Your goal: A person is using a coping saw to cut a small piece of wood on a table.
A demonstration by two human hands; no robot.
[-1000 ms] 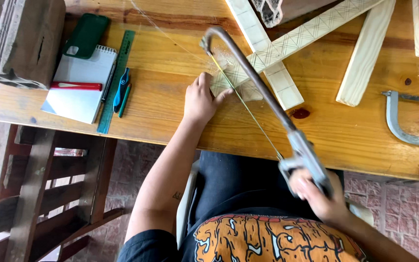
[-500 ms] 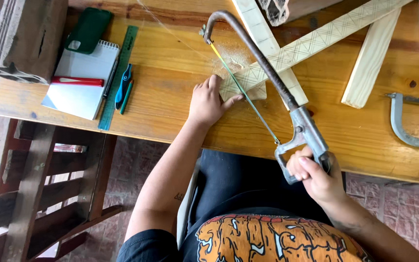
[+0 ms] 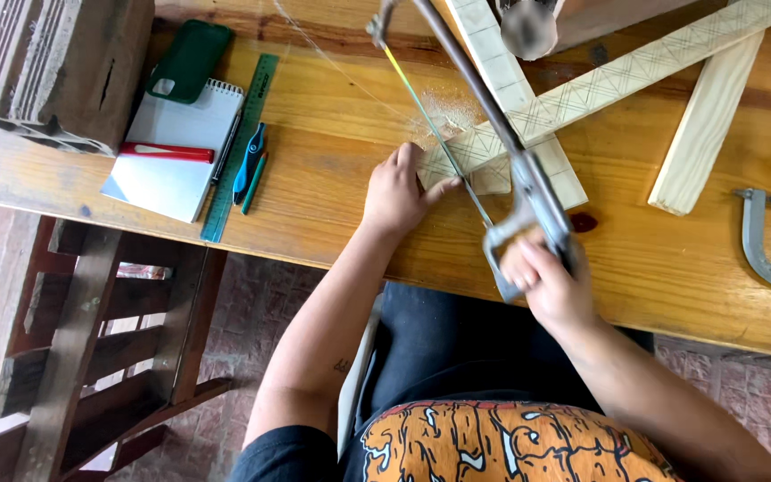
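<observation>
Head view: right hand [image 3: 551, 281] is wrapped tight around the handle of the hacksaw [image 3: 493, 134], near the table's [image 3: 332, 196] near edge. The blade runs far-left from that grip and crosses the patterned wood strip [image 3: 600, 89]. Left hand [image 3: 399, 192] lies flat, fingers spread, pressing on the strip's left end just left of the blade. Sawdust [image 3: 443, 112] lies just beyond. A notepad [image 3: 176, 147] and green ruler [image 3: 241, 147] lie well to the left.

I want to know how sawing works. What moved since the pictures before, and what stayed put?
The right hand has pushed the hacksaw forward across the table, away from the person's body, so its blade runs further through the patterned wooden strip. Nothing was picked up or let go. The left hand still presses the strip down, and the notepad, ruler and pens stayed where they were.
</observation>
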